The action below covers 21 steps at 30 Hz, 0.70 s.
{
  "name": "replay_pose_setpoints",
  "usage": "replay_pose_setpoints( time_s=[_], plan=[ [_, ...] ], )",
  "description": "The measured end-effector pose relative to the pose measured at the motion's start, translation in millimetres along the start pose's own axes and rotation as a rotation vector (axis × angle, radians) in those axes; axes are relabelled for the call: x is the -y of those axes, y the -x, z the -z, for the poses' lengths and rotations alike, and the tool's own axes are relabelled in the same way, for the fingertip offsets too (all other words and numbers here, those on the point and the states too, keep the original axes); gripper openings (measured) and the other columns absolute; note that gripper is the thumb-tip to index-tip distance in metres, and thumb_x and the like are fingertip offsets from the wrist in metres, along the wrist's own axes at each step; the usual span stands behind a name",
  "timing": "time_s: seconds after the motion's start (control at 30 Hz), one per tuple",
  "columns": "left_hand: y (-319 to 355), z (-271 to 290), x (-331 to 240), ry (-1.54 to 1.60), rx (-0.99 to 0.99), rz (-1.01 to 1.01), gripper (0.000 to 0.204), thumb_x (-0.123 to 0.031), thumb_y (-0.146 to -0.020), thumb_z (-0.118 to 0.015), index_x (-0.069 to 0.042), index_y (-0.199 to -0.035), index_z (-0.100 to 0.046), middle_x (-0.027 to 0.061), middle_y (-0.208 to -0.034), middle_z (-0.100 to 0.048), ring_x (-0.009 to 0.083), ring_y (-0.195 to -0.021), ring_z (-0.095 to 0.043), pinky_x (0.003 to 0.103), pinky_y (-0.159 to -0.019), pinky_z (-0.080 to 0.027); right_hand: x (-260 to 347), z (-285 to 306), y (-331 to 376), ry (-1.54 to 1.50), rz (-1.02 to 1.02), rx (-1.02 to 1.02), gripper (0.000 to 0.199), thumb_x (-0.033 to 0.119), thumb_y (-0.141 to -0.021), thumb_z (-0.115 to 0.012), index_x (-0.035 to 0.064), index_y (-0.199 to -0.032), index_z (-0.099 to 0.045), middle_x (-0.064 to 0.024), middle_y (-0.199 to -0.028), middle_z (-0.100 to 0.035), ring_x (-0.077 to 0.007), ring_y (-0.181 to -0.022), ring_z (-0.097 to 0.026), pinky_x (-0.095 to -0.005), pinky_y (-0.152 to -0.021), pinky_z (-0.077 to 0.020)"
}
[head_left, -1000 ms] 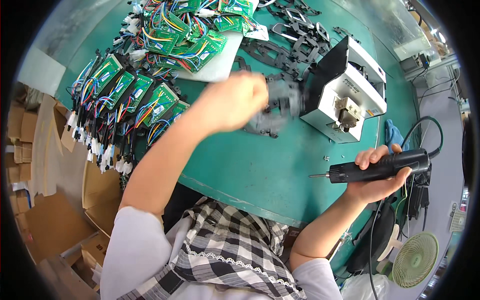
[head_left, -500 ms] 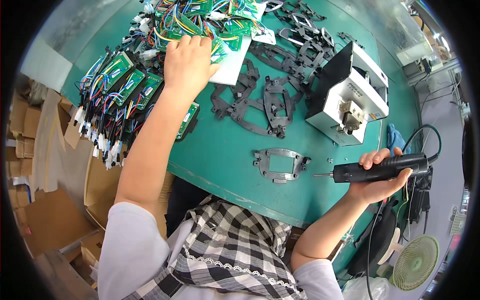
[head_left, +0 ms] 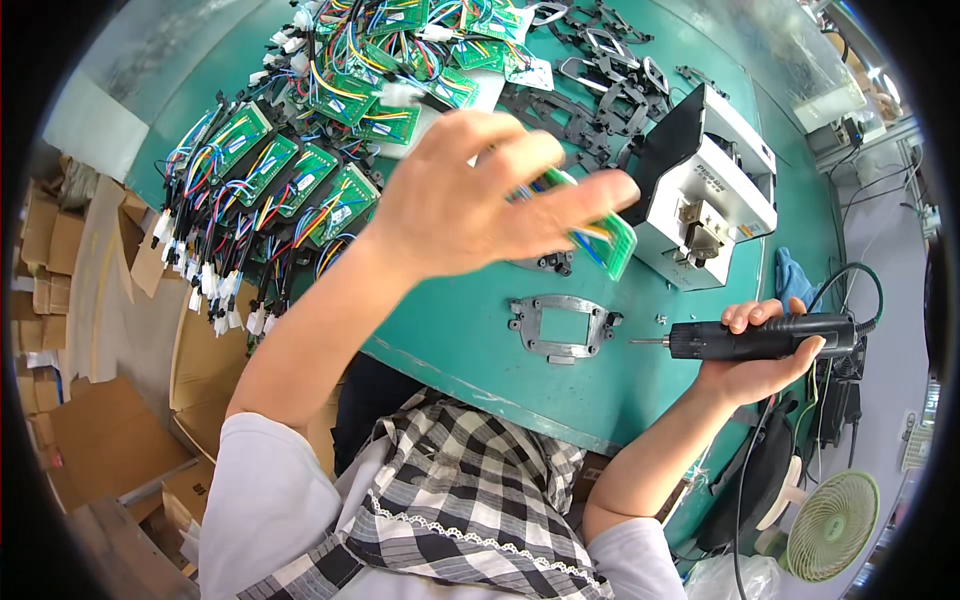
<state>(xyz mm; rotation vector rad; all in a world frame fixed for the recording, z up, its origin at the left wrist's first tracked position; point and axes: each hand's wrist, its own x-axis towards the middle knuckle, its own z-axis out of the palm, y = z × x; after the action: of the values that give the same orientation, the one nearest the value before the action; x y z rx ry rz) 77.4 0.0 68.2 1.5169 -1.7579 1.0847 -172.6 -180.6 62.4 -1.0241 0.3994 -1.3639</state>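
Note:
My left hand [head_left: 480, 195] is closed on a green circuit board [head_left: 608, 245] with coloured wires, held in the air over the table. Much of that board is hidden behind the fingers. Below it, flat on the table near its front edge, lies a black plastic frame [head_left: 562, 329] with a square opening. In my right hand [head_left: 757, 350] is a black electric screwdriver [head_left: 765, 336], its fingers wrapped round the body. The thin metal bit points left toward the frame without touching it.
Wired green boards lie piled at the far left [head_left: 370, 95], with several more in a row [head_left: 265, 172] at the table's left edge. Black frames [head_left: 610, 85] are heaped at the back. A white and black box-shaped machine [head_left: 700, 195] stands on the right, near tiny screws [head_left: 660, 320].
My left hand has come from the board pile toward the right and nearer to me, bringing a circuit board with it. My right hand and the screwdriver have hardly moved.

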Motion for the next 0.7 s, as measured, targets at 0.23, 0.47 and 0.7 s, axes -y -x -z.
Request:
replay_pose_setpoints(
  time_s=[0.23,0.47,0.7],
  plan=[
    [3,7,-71,0.36,0.33,0.213,0.063,-0.031,-0.062,-0.08,-0.004,-0.116,-0.06,0.0081,-0.097,-0.059,0.0226,-0.075,-0.06,0.032,-0.065,-0.051,3,0,-3,-0.01,0.01,-0.051,0.052,0.055,-0.092,-0.046,0.0063,-0.109,-0.05,-0.0106,-0.066,-0.055,-0.0216,-0.047,-0.051,-0.0346,-0.045,-0.0433],
    [29,5,-85,0.474,0.372,0.457,0.052,-0.032,-0.061,-0.082,-0.001,-0.099,-0.065,0.0107,-0.097,-0.061,0.0243,-0.079,-0.063,0.033,-0.068,-0.054,31,-40,-34,0.308,0.436,0.006,0.061,0.06,-0.088,-0.049,0.0032,-0.111,-0.044,-0.0123,-0.067,-0.059,-0.0241,-0.05,-0.056,-0.0358,-0.049,-0.0487],
    [40,-1,-87,0.365,0.356,0.418,0.048,-0.036,-0.061,-0.081,-0.005,-0.095,-0.067,0.007,-0.091,-0.064,0.0224,-0.078,-0.062,0.033,-0.066,-0.052,10,-68,-60,0.299,0.586,0.167,0.046,0.036,-0.088,-0.063,-0.0054,-0.097,-0.046,-0.0102,-0.057,-0.056,-0.0155,-0.042,-0.055,-0.0264,-0.044,-0.0458]
  ],
)
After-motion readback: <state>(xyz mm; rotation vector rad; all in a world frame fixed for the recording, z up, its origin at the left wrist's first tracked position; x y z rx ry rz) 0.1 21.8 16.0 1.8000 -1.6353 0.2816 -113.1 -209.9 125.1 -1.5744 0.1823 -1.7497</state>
